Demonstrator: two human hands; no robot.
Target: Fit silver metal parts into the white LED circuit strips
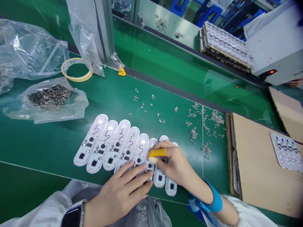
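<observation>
The left hand [123,189] lay flat, fingers spread wide, pressing the white boards [123,146] on the green table [47,148]. The right hand [172,165] pinched something tiny over one board. Boards looked thin, stiff, light, likely fragile; best held by the edges. Farther off lay little metal parts [203,126].

The left hand [123,189] enters from the lower left of the frame, palm down, its fingers spread flat and pointing toward the upper right. A dark watch sits on its wrist at the bottom edge, above a white sleeve. The right hand [174,165] comes in from the lower right, curled, with thumb and forefinger pinched at centre frame; 2 fingertips wear yellow cots. A blue band circles the right wrist.
</observation>
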